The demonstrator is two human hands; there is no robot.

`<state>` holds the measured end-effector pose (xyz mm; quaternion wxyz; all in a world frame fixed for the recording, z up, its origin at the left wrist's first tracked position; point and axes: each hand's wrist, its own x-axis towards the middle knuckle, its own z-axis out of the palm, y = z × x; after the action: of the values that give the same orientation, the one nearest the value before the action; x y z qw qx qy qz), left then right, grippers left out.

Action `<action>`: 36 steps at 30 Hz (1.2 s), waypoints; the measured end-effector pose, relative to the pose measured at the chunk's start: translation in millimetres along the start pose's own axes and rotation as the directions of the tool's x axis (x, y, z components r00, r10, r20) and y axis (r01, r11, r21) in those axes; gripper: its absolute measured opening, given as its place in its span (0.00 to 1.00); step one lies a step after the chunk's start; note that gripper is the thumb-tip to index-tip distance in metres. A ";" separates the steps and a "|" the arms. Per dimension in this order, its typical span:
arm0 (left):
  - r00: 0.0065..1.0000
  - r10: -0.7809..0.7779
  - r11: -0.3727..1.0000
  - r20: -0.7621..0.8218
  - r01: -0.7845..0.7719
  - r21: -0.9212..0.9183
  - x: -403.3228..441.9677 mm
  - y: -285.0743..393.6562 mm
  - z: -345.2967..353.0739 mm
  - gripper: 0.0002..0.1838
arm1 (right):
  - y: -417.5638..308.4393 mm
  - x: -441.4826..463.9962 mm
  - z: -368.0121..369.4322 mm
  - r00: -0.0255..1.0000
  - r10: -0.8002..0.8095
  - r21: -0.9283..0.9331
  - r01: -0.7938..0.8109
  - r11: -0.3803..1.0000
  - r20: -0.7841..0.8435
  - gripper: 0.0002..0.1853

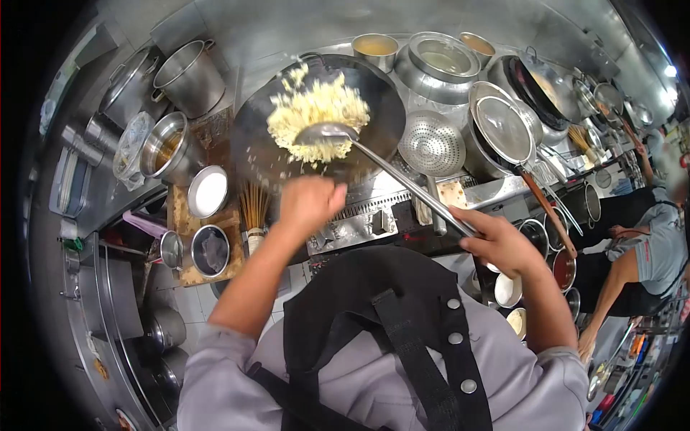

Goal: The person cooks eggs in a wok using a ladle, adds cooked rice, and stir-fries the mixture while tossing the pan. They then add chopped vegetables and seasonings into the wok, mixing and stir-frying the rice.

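A large dark wok (251,118) stands in front of me, with pale yellow fried rice (323,108) in it. Some grains are in the air and blurred. My left hand (310,201) is closed in a fist at the wok's near rim; the part it grips is hidden under the fingers. A steel ladle (395,172) is held by its long handle in my right hand (499,241), fingers wrapped round the end. The ladle's bowl rests among the rice, its rounded back facing up.
Right of the wok lie a perforated skimmer (431,144) and a mesh strainer (503,129). A lidded pot (442,65) stands behind. To the left are a bowl of white granules (208,192), a bamboo brush (255,212) and a stockpot (190,79). A co-worker (640,251) stands at far right.
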<state>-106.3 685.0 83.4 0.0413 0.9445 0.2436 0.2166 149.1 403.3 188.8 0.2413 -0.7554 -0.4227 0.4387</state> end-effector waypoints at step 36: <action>0.999 0.038 0.990 -0.010 -0.039 -0.134 -145.1 94.5 71.8 0.21 | 288.3 72.0 145.7 0.943 0.281 0.952 0.091 0.291 -0.176 0.24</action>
<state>-148.0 534.6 -20.6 0.0998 0.9433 0.2102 0.2369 164.4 311.9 -128.9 0.6777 -0.5466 0.0103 0.4919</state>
